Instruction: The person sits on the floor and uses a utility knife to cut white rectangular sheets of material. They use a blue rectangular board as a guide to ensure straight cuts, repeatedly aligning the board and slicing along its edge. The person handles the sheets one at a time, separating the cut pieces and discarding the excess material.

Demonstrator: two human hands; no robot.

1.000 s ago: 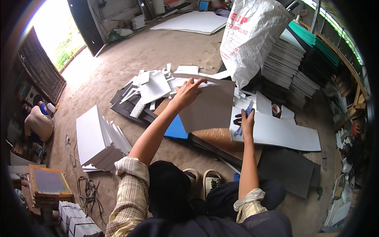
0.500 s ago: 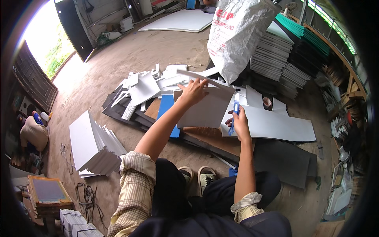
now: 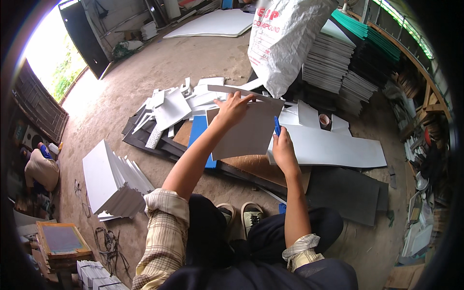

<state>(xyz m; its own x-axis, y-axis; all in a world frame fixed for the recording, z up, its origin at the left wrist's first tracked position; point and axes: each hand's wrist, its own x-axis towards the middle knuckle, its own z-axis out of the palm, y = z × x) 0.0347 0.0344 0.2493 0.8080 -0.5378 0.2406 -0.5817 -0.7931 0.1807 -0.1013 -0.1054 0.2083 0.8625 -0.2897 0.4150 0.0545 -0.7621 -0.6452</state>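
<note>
In front of me a white foam sheet [image 3: 241, 135] is held up and tilted. My left hand [image 3: 234, 110] is closed over its upper edge, where a narrow strip [image 3: 220, 90] stands out along the top. Closed around a blue utility knife [image 3: 277, 126], my right hand [image 3: 285, 152] is against the right edge of the sheet, and the knife points upward. The far side of the sheet and some of my fingers are hidden. Below the sheet lie a brown board [image 3: 256, 166] and a blue board [image 3: 197, 137].
White offcuts [image 3: 169, 108] lie heaped behind the sheet. A long white panel [image 3: 333, 150], a tape roll [image 3: 324, 120] and dark sheets [image 3: 345, 193] are at right. A white sack [image 3: 285, 43] stands beyond, by stacked sheets [image 3: 328, 58]. Cut sheets [image 3: 113, 181] stand at left.
My right hand has moved left with the knife, from beside the sheet to its right edge. The sheet and my left hand sit slightly further left in the picture.
</note>
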